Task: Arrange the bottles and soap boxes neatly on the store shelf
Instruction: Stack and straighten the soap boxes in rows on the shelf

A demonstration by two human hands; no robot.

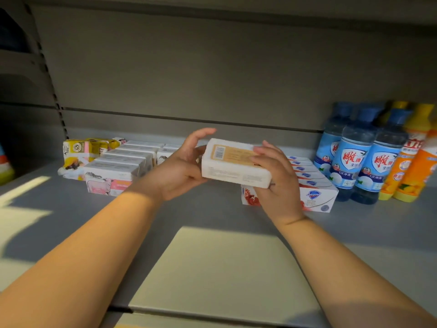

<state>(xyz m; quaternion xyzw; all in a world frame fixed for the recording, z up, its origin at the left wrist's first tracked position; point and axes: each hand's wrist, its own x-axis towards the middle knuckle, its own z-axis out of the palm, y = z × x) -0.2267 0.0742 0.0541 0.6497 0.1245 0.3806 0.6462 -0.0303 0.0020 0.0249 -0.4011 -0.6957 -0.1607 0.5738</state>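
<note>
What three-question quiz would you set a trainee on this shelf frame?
1. True or false: the white soap box lies flat on the shelf.
2. What holds the box? A) left hand only B) right hand only C) both hands
3. Fill in: the blue bottles stand to the ___ of the orange bottles.
Key: 1 false, it is held above the shelf; 2 C; 3 left.

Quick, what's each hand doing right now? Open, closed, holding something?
Left hand: holding the soap box by its left end.
Right hand: holding the same soap box by its right end.
</note>
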